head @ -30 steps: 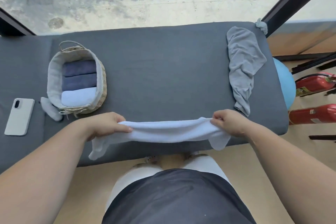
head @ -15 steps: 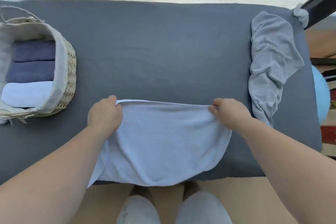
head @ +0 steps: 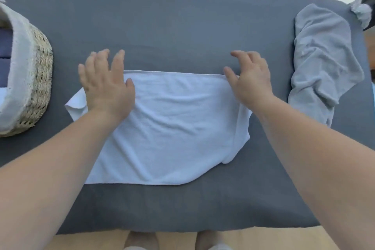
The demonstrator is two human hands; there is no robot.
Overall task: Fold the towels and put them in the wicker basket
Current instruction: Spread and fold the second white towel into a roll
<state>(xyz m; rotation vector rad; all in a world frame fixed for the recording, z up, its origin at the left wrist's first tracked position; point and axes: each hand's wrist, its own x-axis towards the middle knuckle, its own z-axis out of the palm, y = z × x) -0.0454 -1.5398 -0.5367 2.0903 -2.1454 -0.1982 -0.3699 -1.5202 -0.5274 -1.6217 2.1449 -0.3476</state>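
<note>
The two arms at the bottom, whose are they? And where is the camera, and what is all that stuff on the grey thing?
The arms belong to a person wearing a camera on their head, so you see what they see when they look down. Their left hand and right hand are open with fingers spread, over the far corners of a white towel. They hold nothing. The towel lies spread on a grey padded table. On the left stands a wicker basket with folded towels inside, mostly cut off by the picture's edge. On the right lies a crumpled grey towel, not folded yet.
</note>
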